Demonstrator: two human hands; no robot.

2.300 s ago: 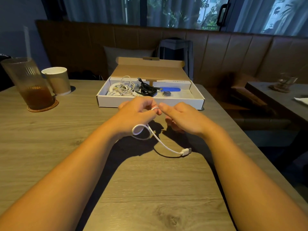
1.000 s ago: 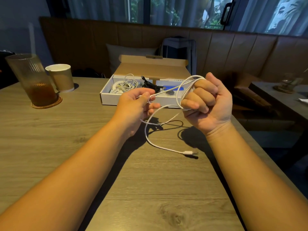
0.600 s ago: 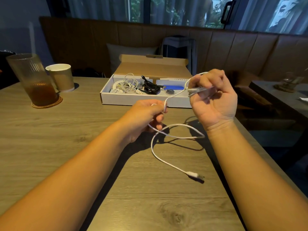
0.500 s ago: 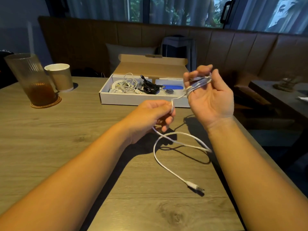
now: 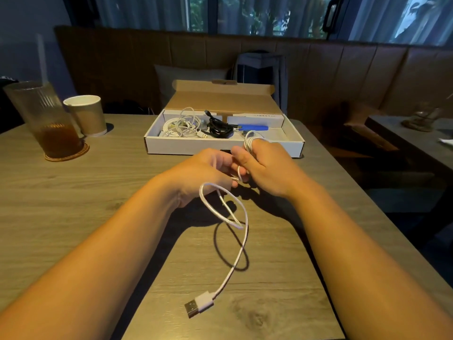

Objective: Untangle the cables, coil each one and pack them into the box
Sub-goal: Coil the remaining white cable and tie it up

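Both forearms were bare from the bottom edge of the frame right up to the wrists — no sleeves in view. The left hand (image 5: pixel 208 171) was bare, and so was the right hand (image 5: pixel 266 168) — short, plain fingernails, rounded knuckles. Fingers looked broad, the arms thick and smooth.

This looks like a café or restaurant seating area. A wood-grain table (image 5: pixel 73 204) stands in front of a long brown padded bench seat (image 5: pixel 343 77) that runs under curtained windows (image 5: pixel 257 13), with a cushion (image 5: pixel 186 79) resting on the bench behind the table. On the table's far left a tall ribbed glass of brown drink (image 5: pixel 46 121) sits on a coaster beside a paper cup (image 5: pixel 85 115), and a second table (image 5: pixel 416 143) stands to its right.
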